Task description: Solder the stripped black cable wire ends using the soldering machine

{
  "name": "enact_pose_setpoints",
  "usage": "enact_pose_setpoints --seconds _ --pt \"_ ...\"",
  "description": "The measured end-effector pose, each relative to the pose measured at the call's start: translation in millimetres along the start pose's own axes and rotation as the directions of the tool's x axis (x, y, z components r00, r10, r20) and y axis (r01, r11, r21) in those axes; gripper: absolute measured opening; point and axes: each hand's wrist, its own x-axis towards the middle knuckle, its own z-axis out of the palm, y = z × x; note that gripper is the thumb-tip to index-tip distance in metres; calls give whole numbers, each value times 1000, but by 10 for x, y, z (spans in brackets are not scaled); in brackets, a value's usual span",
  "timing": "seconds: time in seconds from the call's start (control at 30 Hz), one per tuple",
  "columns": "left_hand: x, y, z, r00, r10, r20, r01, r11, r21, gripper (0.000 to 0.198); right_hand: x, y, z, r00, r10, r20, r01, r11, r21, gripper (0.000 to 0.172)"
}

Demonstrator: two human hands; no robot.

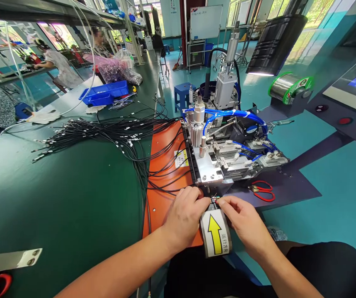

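My left hand (185,213) is closed at the front end of the machine (207,165), its thumb and fingers bent over the small feed fixture; what they grip is hidden. Several black cables (162,174) run across the orange plate (161,211) toward this hand. Opposite it, my right hand (243,217) pinches at thin wires (216,200), with small bits of red and green showing at the fingertips. Just below both hands is a rounded cover (216,234) with a yellow arrow on a white label.
A bundle of black cables (81,134) lies on the green table (87,198). Red-handled snips (263,190) rest right of the machine. A solder spool (289,89), lamp (275,45) and control panel (348,111) stand at right. Blue bins (106,93) and people are farther back.
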Motion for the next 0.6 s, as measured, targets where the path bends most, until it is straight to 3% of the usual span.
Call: enact_pose_setpoints --seconds 0.2,0.37,0.6 --pt "-1 -2 8 1000 5 -9 -5 1000 -4 18 -7 -90 22 999 23 28 -24 999 25 35" --pt "2 -6 18 999 12 -30 -12 1000 1 21 22 -62 -6 999 -35 -21 31 984 -173 32" --pt "2 -7 18 1000 10 -29 -11 1000 -10 20 60 -26 -34 979 -201 14 195 926 -325 27"
